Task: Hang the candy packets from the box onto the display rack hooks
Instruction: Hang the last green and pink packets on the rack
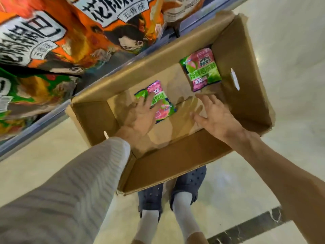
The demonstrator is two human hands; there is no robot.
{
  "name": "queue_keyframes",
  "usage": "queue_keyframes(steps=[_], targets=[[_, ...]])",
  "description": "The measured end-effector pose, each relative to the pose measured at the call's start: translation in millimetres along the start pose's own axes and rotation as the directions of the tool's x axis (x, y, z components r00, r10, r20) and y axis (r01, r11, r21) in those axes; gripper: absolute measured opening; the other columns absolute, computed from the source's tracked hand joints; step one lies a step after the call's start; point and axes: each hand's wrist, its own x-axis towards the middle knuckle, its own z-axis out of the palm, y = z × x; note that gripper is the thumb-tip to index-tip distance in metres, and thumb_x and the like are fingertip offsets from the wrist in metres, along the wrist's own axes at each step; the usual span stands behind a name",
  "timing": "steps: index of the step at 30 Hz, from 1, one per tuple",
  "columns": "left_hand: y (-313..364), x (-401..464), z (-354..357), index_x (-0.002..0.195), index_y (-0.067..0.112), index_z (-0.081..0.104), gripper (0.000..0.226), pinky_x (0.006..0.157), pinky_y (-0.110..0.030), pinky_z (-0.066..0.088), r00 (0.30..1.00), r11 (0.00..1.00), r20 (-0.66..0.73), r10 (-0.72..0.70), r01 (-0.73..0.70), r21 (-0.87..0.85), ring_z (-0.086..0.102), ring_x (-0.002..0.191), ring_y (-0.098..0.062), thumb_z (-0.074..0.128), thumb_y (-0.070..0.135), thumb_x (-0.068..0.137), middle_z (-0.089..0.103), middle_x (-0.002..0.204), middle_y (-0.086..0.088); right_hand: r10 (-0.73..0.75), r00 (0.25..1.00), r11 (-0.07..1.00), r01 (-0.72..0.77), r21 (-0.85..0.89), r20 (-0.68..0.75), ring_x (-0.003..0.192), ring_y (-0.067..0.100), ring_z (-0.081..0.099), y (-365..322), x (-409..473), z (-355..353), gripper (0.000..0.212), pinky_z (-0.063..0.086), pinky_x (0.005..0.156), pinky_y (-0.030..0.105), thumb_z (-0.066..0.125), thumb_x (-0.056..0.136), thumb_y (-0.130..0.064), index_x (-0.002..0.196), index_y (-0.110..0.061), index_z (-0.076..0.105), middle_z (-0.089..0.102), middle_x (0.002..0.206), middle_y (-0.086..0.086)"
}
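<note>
a person stands over an open cardboard box on a pale floor, beside a shelf of big orange snack bags. both arms reach down into the box. only two candy packets lie on its bottom, well apart. the left hand, its arm in a white sleeve, rests spread fingers flat on the nearer packet, not yet curled around it. the right hand hovers with fingers apart and holds nothing, just short of the far packet, which sits against the box wall. the packets are flat, glossy, pink and green. that slick film could slide away under a flat palm instead of lifting. no display hooks are in view.
</note>
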Motion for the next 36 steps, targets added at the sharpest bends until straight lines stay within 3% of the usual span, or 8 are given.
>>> queue_keyframes(steps=[6,11,13,18,22,26,30,36], targets=[[9,-1,-18,0.158,0.018,0.028,0.066,0.101,-0.047,0.043,0.983,0.985,-0.107,-0.151,0.141,-0.098,0.045,0.129,-0.032,0.052,0.031,0.098,0.042,0.148,-0.01,0.066,0.997,0.995,-0.069,0.077,0.042,0.137,0.031,0.044,3,-6,5,0.058,0.042,0.109,0.048,0.057,0.1,-0.048,0.152,-0.028,0.039,0.044,0.148,0.005],[5,21,-31,0.157,0.016,0.028,0.067,0.125,-0.044,0.016,0.975,0.988,-0.171,0.139,-0.124,0.091,0.023,0.151,-0.031,0.036,0.005,0.092,0.034,0.158,-0.01,0.101,0.994,0.988,-0.105,0.114,0.045,0.137,0.03,0.044,8,1,7,0.055,0.043,0.11,0.046,0.056,0.101,-0.046,0.151,-0.029,0.04,0.044,0.149,0.005],[-1,27,-24,0.149,0.015,0.041,0.059,0.127,-0.045,0.014,0.964,0.968,-0.169,0.203,-0.172,0.182,0.035,0.143,-0.033,0.042,0.006,0.09,0.046,0.145,-0.012,0.114,0.993,0.985,-0.119,0.122,0.04,0.138,0.03,0.044,10,4,9,0.054,0.043,0.111,0.047,0.056,0.101,-0.044,0.15,-0.028,0.04,0.044,0.149,0.005],[-7,22,-23,0.12,0.021,0.056,0.058,0.095,-0.036,0.048,0.989,0.986,-0.107,0.106,-0.09,0.143,0.058,0.108,-0.025,0.086,0.023,0.071,0.053,0.12,-0.006,0.124,0.992,0.977,-0.123,0.174,0.005,0.132,0.028,0.049,13,4,12,0.056,0.046,0.11,0.048,0.06,0.1,-0.038,0.151,-0.024,0.04,0.048,0.144,0.005],[-10,1,-32,0.132,0.021,0.045,0.061,0.085,-0.042,0.056,0.996,0.969,-0.056,-0.069,0.053,-0.24,0.066,0.105,-0.028,0.078,0.043,0.085,0.064,0.121,-0.005,0.132,0.988,0.967,-0.111,0.231,-0.076,0.128,0.023,0.051,10,14,12,0.052,0.047,0.11,0.047,0.062,0.099,-0.033,0.147,-0.023,0.043,0.053,0.138,0.004],[-11,-19,-35,0.131,0.02,0.05,0.06,0.085,-0.034,0.049,0.95,0.569,0.085,-0.3,0.25,-0.784,0.064,0.105,-0.021,0.082,0.039,0.084,0.067,0.115,0.004,0.21,0.961,0.94,-0.148,0.308,-0.178,0.13,0.028,0.052,0,34,3,0.062,0.047,0.11,0.049,0.067,0.097,-0.027,0.151,-0.019,0.036,0.047,0.144,0.008],[-4,-28,-23,0.124,0.023,0.055,0.048,0.098,-0.036,0.051,0.907,0.111,0.262,-0.331,0.313,-0.943,0.065,0.104,-0.013,0.082,0.028,0.085,0.068,0.111,0.01,0.228,0.942,0.947,-0.156,0.282,-0.247,0.141,0.037,0.038,-3,68,-1,0.069,0.041,0.113,0.056,0.064,0.098,-0.033,0.156,-0.025,0.026,0.037,0.155,0.012],[-5,-33,0,0.132,0.023,0.053,0.049,0.1,-0.045,0.055,0.884,-0.132,0.355,-0.304,0.33,-0.935,0.07,0.107,-0.015,0.076,0.035,0.09,0.071,0.12,0.004,0.244,0.957,0.97,-0.238,0.055,-0.154,0.151,0.041,0.015,-5,82,14,0.064,0.023,0.122,0.053,0.048,0.104,-0.043,0.161,-0.027,0.024,0.017,0.167,0.014]])
